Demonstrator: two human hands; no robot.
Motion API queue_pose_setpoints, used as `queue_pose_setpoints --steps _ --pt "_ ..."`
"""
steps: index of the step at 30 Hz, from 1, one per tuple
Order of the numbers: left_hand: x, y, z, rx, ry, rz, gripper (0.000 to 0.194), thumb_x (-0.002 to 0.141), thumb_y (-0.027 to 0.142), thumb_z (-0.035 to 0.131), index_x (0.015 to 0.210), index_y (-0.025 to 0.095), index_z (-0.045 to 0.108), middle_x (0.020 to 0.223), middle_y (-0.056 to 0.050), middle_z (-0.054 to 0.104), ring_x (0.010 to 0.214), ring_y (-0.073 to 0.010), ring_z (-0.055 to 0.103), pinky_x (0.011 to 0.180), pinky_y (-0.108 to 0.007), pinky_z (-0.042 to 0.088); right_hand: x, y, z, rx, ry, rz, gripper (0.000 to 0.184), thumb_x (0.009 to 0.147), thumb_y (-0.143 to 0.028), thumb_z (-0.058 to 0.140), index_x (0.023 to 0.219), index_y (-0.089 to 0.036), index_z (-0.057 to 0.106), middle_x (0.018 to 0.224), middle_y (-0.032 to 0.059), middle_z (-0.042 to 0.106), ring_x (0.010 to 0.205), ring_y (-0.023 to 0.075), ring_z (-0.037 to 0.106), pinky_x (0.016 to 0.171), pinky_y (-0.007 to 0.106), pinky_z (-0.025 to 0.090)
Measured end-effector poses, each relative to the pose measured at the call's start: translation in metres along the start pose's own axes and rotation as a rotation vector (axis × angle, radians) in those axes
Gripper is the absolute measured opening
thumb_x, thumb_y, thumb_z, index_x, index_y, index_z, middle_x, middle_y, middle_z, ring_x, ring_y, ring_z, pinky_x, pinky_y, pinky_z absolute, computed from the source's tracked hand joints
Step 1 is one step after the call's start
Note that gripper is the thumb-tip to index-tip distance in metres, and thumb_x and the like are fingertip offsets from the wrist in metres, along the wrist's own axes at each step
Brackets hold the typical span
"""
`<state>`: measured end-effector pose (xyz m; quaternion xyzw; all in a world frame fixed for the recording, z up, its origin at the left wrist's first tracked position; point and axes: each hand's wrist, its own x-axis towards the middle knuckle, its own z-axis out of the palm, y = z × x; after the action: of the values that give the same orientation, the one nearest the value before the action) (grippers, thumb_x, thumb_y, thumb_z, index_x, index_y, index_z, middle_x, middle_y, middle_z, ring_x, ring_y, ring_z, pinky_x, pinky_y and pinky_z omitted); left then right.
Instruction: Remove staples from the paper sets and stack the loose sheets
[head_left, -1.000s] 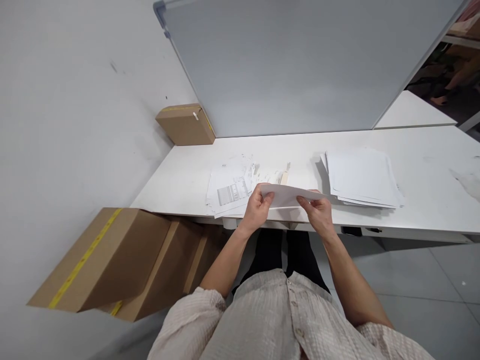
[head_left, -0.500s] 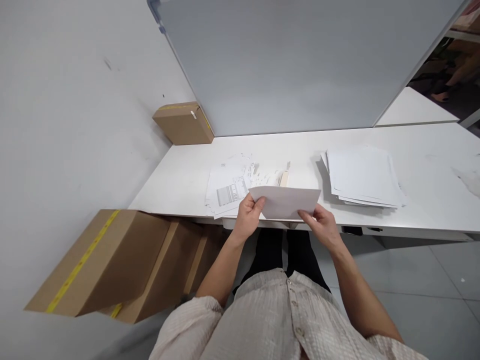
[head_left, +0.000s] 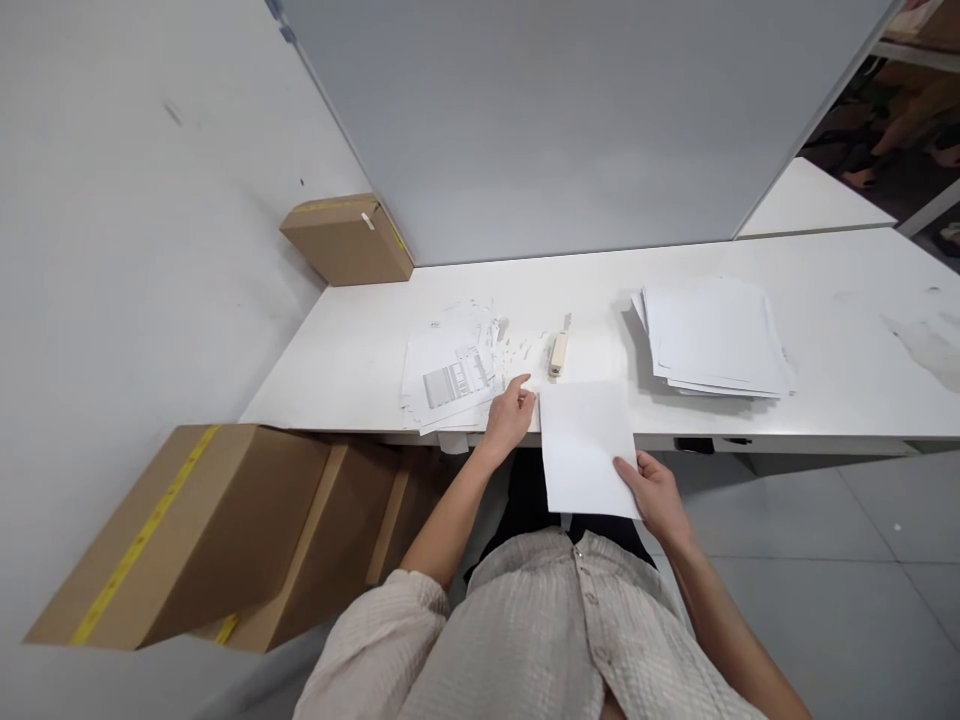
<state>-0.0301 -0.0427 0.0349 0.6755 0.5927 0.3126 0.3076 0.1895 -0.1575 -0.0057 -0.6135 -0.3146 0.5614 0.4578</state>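
Turned flatter and drawn lower since half a second ago, the sheet (head_left: 589, 450) has left the left hand (head_left: 510, 418), whose fingers are loosely bent, a little apart, just beside its left edge (whether a fingertip brushes the paper, I cannot tell). Only the right hand (head_left: 654, 495) grips it, thumb on top, other fingers partly hidden at the right edge. It looks white and blank, its far part over the front edge of the bench (head_left: 840, 355), its near part above the legs (head_left: 527, 495). Beyond it lie a cream tool (head_left: 559, 354), printed papers (head_left: 450, 385) leftward, a white stack (head_left: 716, 335) rightward.
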Motion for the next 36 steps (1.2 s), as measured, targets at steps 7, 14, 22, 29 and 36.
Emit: queue_pose_setpoints --steps 7,14,22,29,36 --pt "0.04 -0.012 0.024 0.104 0.035 0.307 0.046 0.086 0.012 0.03 0.13 0.017 0.042 0.102 -0.009 0.06 0.095 -0.0187 0.052 0.086 -0.034 0.041 0.013 -0.01 0.002 0.113 0.074 0.047 0.036 0.063 -0.04 0.07 0.087 -0.015 0.063 0.074 0.0044 0.07 0.062 0.0198 0.063 0.057 0.029 0.049" --pt "0.046 -0.014 0.029 0.207 -0.004 0.385 0.052 0.083 0.005 0.029 0.13 0.022 0.043 0.096 -0.006 0.057 0.091 -0.0189 0.048 0.086 -0.034 0.04 0.021 -0.012 0.01 0.174 0.086 0.063 0.034 0.063 -0.038 0.07 0.088 -0.016 0.063 0.074 0.0032 0.071 0.063 0.0201 0.065 0.059 0.03 0.05" --pt "0.045 -0.015 0.031 0.221 -0.005 0.345 0.054 0.081 0.002 0.029 0.128 0.022 0.047 0.094 -0.006 0.052 0.088 -0.0182 0.046 0.083 -0.031 0.041 0.022 -0.019 0.017 0.175 0.115 0.073 0.034 0.063 -0.037 0.07 0.089 -0.016 0.063 0.075 0.0036 0.071 0.064 0.0204 0.065 0.058 0.03 0.05" --pt "0.047 -0.016 0.034 0.315 0.007 0.358 0.057 0.078 -0.002 0.028 0.126 0.02 0.05 0.096 -0.008 0.053 0.088 -0.0201 0.045 0.083 -0.034 0.039 0.021 -0.019 0.018 0.177 0.111 0.074 0.035 0.062 -0.038 0.07 0.089 -0.016 0.062 0.076 0.0046 0.071 0.065 0.0219 0.065 0.057 0.031 0.051" --pt "0.047 -0.017 0.038 0.345 0.016 0.367 0.056 0.08 -0.002 0.026 0.125 0.02 0.05 0.096 -0.009 0.055 0.088 -0.0213 0.046 0.082 -0.035 0.038 0.021 -0.02 0.018 0.18 0.111 0.073 0.035 0.061 -0.038 0.07 0.088 -0.016 0.063 0.075 0.0046 0.071 0.065 0.0222 0.066 0.058 0.032 0.052"
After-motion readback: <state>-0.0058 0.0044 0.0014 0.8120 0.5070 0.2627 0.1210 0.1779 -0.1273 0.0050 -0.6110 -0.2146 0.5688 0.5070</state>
